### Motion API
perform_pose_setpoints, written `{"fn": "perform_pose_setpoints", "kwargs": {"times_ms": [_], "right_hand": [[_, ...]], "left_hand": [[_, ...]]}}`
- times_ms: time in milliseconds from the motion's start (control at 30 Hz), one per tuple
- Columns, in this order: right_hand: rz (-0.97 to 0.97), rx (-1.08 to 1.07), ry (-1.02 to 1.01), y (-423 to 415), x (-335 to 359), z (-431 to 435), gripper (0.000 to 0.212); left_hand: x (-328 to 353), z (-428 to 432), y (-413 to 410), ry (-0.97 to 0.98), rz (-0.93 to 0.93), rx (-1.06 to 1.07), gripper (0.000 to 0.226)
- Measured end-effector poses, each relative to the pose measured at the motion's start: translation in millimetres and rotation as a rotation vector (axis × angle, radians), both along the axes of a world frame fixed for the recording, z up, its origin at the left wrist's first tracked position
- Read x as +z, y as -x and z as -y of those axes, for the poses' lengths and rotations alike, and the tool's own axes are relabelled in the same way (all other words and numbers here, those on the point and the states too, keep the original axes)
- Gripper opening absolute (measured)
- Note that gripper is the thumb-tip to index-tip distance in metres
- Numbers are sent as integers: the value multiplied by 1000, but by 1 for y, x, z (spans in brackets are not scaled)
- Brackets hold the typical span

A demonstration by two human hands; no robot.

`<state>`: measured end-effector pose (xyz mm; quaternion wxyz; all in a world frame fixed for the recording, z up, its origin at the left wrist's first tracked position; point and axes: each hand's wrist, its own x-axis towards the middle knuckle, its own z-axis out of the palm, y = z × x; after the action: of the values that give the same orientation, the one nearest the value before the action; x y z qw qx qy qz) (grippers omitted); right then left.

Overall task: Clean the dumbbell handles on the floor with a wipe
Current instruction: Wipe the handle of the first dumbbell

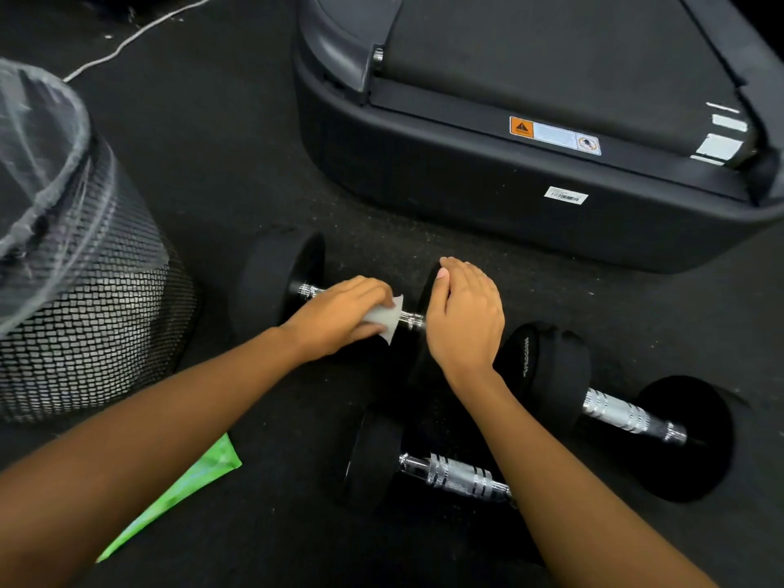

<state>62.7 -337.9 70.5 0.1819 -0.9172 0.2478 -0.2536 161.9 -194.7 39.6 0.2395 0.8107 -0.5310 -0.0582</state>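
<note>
The black rubber floor (237, 163) is speckled with grit; a treadmill base (466, 184) sits at the back, a lined mesh bin (97, 333) stands to the left, and a green packet (191, 481) lies half under the person's left forearm. Three dumbbells lie on the floor; the far dumbbell (275, 282) is the one in hand. The left hand (339, 316) is curled round the white wipe (384, 318), pressing it about the far handle (411, 319), with bare chrome showing at both ends; the right hand (464, 320) is cupped over that dumbbell's right head, fingers bent down its far side, steadying it against rolling. I judge this the first handle, in mid-wipe; the right dumbbell's handle (628, 413) and the near dumbbell's handle (458, 475) lie untouched, so most of the job seems left. The next move calls for sliding the wipe along to the bare collar by the right hand, and turning the bar so the underside is reached; then shifting both hands to another dumbbell.
</note>
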Motion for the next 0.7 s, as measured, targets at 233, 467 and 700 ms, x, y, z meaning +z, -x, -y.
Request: {"fn": "perform_pose_setpoints", "kwargs": {"times_ms": [233,467,700], "right_hand": [[4,2,2,1,1,-1,37],[1,-7,14,1,0,-1,37],[17,-12,8,1,0,-2,35]], "left_hand": [[4,7,-4,-152,-208,207,35],[12,39,-4,-381,-69,151,37],[12,22,0,-260,-69,87,38]]}}
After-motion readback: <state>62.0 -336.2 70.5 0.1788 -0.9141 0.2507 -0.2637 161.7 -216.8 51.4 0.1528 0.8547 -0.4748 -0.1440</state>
